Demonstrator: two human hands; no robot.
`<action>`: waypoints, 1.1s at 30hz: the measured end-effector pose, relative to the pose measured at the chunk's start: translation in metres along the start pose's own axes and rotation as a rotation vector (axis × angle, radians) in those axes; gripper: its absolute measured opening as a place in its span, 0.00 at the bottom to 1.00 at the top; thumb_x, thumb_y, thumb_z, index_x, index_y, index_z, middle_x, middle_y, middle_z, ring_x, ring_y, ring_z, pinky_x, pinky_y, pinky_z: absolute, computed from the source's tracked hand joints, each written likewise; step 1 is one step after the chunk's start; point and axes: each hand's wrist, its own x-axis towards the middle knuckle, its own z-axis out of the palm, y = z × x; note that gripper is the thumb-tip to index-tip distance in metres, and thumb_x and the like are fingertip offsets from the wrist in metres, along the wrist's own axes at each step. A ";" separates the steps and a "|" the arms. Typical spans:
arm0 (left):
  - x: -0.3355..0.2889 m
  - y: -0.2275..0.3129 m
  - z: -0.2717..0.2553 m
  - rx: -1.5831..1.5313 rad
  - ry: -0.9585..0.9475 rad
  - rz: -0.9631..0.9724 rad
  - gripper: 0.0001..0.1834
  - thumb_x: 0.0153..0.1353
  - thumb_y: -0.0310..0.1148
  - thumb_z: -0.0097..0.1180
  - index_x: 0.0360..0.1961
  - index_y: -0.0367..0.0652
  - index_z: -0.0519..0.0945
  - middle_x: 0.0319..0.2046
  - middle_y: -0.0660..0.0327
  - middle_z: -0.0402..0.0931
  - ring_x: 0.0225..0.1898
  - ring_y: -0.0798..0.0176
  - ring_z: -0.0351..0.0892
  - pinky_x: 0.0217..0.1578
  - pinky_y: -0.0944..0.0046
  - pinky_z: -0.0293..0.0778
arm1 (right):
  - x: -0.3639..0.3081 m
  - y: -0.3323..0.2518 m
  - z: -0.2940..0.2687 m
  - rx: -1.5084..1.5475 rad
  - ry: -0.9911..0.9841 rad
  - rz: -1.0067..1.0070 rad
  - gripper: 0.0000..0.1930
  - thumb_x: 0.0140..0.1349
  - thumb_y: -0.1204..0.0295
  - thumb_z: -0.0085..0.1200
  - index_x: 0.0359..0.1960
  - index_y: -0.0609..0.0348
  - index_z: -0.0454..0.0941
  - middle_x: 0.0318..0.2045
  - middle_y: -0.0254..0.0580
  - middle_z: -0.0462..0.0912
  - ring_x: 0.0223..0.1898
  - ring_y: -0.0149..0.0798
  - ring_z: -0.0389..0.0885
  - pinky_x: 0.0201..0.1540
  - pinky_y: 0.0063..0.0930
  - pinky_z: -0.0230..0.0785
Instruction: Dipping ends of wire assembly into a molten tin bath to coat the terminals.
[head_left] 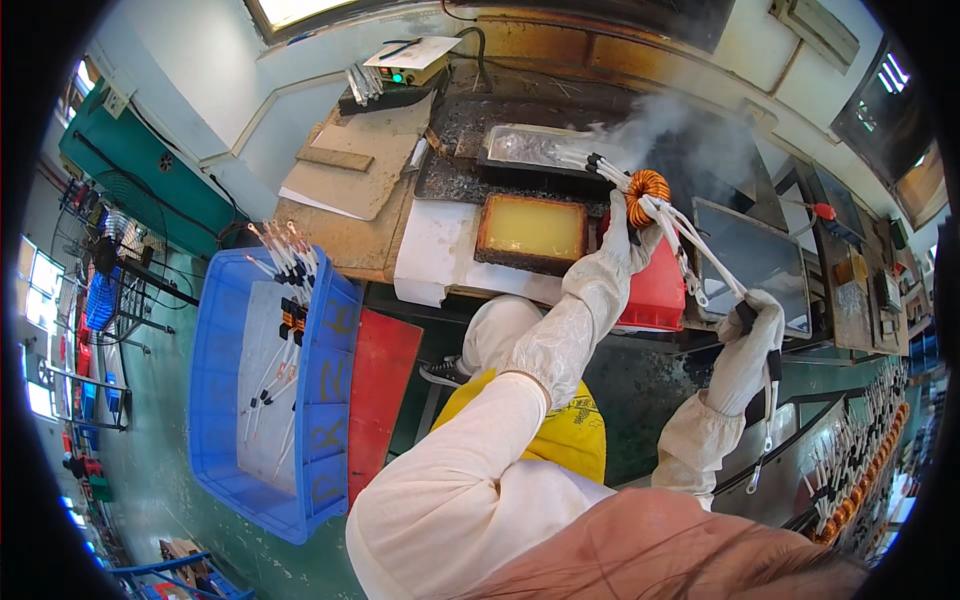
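Orange copper wire (655, 183) is wrapping one toroidal coil (638, 200), right of one smoking pot (530, 180), far leads (598, 165) pointing over its rim. The left hand (622, 230) is gripping this coil; the right hand (764, 312) is clutching its near white leads (712, 255). One yellow-filled tray (520, 257) is sitting nearer; one blue crate (330, 420), left, is bearing dark handwritten marks.

White-sleeved left forearm (585, 305) bars the gap between dark-framed yellow-filled tray (530, 228) and red plastic bin (657, 288); orange wire-wound ring (650, 190) and white leads (712, 255) obstruct bin's far and right sides; low route passable from left over flat brown cardboard (390, 150).
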 end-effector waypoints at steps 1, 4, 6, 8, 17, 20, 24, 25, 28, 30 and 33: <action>0.000 0.000 0.001 -0.006 0.009 0.002 0.33 0.63 0.63 0.49 0.49 0.40 0.76 0.39 0.52 0.82 0.37 0.55 0.86 0.36 0.60 0.88 | 0.000 0.000 -0.001 -0.009 0.003 0.006 0.22 0.71 0.51 0.43 0.37 0.59 0.76 0.28 0.36 0.76 0.21 0.25 0.67 0.25 0.19 0.58; 0.001 0.001 -0.003 0.001 0.017 0.005 0.34 0.63 0.63 0.49 0.49 0.40 0.76 0.39 0.51 0.82 0.37 0.54 0.86 0.36 0.60 0.88 | -0.002 -0.003 0.002 -0.014 0.003 0.000 0.21 0.71 0.53 0.43 0.36 0.59 0.76 0.27 0.36 0.75 0.22 0.25 0.67 0.25 0.19 0.58; 0.002 0.001 -0.004 0.014 0.020 0.003 0.34 0.63 0.63 0.49 0.49 0.40 0.76 0.40 0.51 0.82 0.37 0.54 0.86 0.36 0.59 0.88 | -0.002 -0.005 0.002 -0.010 0.003 -0.009 0.20 0.71 0.54 0.43 0.36 0.59 0.76 0.27 0.35 0.75 0.21 0.25 0.67 0.25 0.19 0.58; 0.001 0.000 -0.004 -0.009 0.011 -0.003 0.34 0.63 0.63 0.49 0.49 0.40 0.76 0.40 0.50 0.82 0.37 0.53 0.86 0.36 0.59 0.88 | -0.002 -0.005 0.001 -0.023 0.000 -0.003 0.20 0.71 0.55 0.43 0.35 0.59 0.76 0.26 0.34 0.73 0.21 0.25 0.66 0.25 0.19 0.57; 0.004 0.003 -0.008 -0.011 -0.035 -0.014 0.37 0.61 0.63 0.52 0.51 0.35 0.75 0.43 0.45 0.80 0.41 0.49 0.85 0.39 0.57 0.88 | -0.004 -0.006 0.005 -0.003 0.002 -0.026 0.21 0.72 0.51 0.46 0.38 0.58 0.76 0.21 0.30 0.68 0.21 0.24 0.64 0.23 0.18 0.54; 0.007 0.004 -0.013 -0.019 -0.038 -0.029 0.38 0.60 0.63 0.52 0.51 0.34 0.75 0.43 0.45 0.80 0.41 0.49 0.85 0.39 0.57 0.88 | -0.002 -0.002 0.005 -0.007 -0.014 -0.040 0.21 0.72 0.51 0.46 0.38 0.58 0.76 0.22 0.30 0.69 0.21 0.24 0.64 0.23 0.18 0.54; 0.008 0.002 -0.014 -0.035 -0.032 -0.028 0.39 0.60 0.64 0.53 0.50 0.33 0.74 0.43 0.45 0.80 0.41 0.48 0.85 0.39 0.57 0.88 | -0.004 -0.007 0.004 -0.050 -0.013 -0.018 0.22 0.72 0.52 0.44 0.36 0.59 0.77 0.28 0.35 0.76 0.21 0.24 0.67 0.25 0.18 0.58; 0.008 0.002 -0.014 -0.040 -0.042 -0.020 0.39 0.60 0.64 0.53 0.50 0.33 0.74 0.43 0.45 0.80 0.41 0.48 0.85 0.38 0.57 0.88 | -0.005 -0.008 0.006 -0.077 -0.015 -0.017 0.21 0.72 0.53 0.44 0.36 0.59 0.78 0.28 0.35 0.76 0.21 0.24 0.67 0.24 0.18 0.57; 0.006 0.002 -0.014 -0.050 -0.049 -0.006 0.39 0.59 0.63 0.53 0.50 0.33 0.75 0.42 0.45 0.81 0.41 0.48 0.85 0.38 0.57 0.88 | -0.007 -0.012 0.008 -0.090 -0.027 -0.014 0.20 0.72 0.54 0.45 0.35 0.59 0.78 0.28 0.34 0.76 0.21 0.23 0.66 0.24 0.18 0.57; 0.004 0.000 -0.010 -0.057 -0.046 -0.003 0.39 0.59 0.63 0.54 0.50 0.33 0.75 0.42 0.45 0.81 0.41 0.48 0.85 0.38 0.57 0.88 | -0.007 -0.013 0.007 -0.080 -0.033 -0.013 0.19 0.72 0.55 0.46 0.35 0.59 0.79 0.28 0.34 0.76 0.20 0.23 0.65 0.23 0.18 0.56; 0.002 -0.001 -0.007 -0.055 -0.062 -0.012 0.39 0.59 0.64 0.54 0.50 0.33 0.75 0.42 0.45 0.81 0.41 0.48 0.85 0.39 0.56 0.88 | -0.008 -0.015 0.006 -0.071 -0.033 -0.003 0.18 0.71 0.57 0.46 0.35 0.59 0.79 0.27 0.34 0.76 0.20 0.23 0.66 0.24 0.18 0.56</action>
